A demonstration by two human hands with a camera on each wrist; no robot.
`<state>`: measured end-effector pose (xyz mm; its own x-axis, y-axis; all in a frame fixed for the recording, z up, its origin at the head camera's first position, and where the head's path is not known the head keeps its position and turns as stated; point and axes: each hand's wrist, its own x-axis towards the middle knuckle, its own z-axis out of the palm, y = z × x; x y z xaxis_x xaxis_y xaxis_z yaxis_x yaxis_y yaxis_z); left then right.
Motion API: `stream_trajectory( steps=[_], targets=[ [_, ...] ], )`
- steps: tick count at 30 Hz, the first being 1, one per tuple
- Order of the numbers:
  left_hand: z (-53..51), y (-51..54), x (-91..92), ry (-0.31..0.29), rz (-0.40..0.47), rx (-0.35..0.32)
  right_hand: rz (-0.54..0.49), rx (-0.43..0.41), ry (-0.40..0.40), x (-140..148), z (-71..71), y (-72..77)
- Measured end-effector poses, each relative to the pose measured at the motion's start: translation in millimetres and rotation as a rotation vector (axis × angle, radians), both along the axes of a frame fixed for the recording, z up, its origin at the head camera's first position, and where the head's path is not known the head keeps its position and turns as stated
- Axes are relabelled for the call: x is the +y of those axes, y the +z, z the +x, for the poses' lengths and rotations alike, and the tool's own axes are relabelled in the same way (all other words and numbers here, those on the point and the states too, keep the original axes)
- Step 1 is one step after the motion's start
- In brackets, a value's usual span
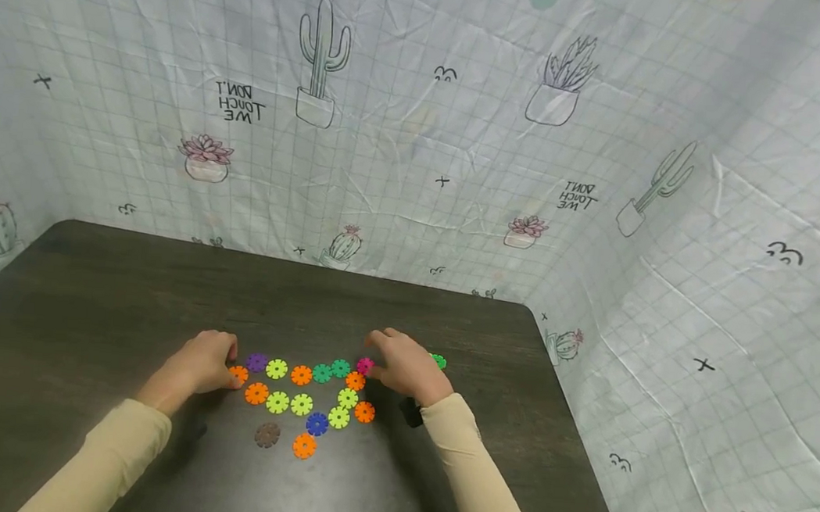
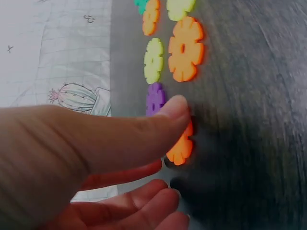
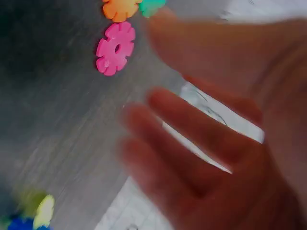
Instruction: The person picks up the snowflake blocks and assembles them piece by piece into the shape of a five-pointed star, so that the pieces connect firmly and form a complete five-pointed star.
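My left hand pinches an orange notched disc at the left end of a loop of coloured discs. In the left wrist view the thumb of this hand covers part of the orange disc, beside a purple disc. My right hand hovers at the loop's upper right corner, by a pink disc. The right wrist view shows that hand blurred, fingers spread apart, with the pink disc lying flat beyond the thumb.
Below the loop lie a brown disc and an orange disc. Green discs show partly behind the right hand. A blue and yellow cluster appears low in the right wrist view. Patterned cloth hangs around the dark table.
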<state>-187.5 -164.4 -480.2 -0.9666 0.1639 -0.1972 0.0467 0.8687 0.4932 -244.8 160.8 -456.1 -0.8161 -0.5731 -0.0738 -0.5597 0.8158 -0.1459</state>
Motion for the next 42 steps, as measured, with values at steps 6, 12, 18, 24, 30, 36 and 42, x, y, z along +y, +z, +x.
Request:
stream_trajectory(
  steps=[6,12,18,24,30,36,42],
  targets=[
    [-0.6,-1.6,3.8,0.003,-0.014,0.008,0.182,-0.209,-0.011,-22,-18.1,-3.2],
    [0.0,2.0,5.7,0.013,-0.023,-0.02,0.138,-0.264,-0.042,-26,-30.9,-8.0],
    [1.4,2.4,8.4,0.013,0.0,-0.032,0.152,-0.291,-0.106,-25,-33.3,-9.4],
    [4.3,0.7,8.4,0.018,0.039,-0.001,0.161,-0.32,-0.159,-22,-32.9,-8.6],
    [6.1,13.1,6.3,-0.004,0.096,0.067,0.041,-0.242,-0.075,-19,-27.0,-2.8],
    [8.0,38.7,10.4,-0.044,0.249,0.145,-0.256,-0.017,0.056,-21,-18.0,14.5],
    [18.1,68.4,21.6,-0.078,0.382,0.208,-0.483,0.204,0.155,-31,-3.0,38.3]
  ],
)
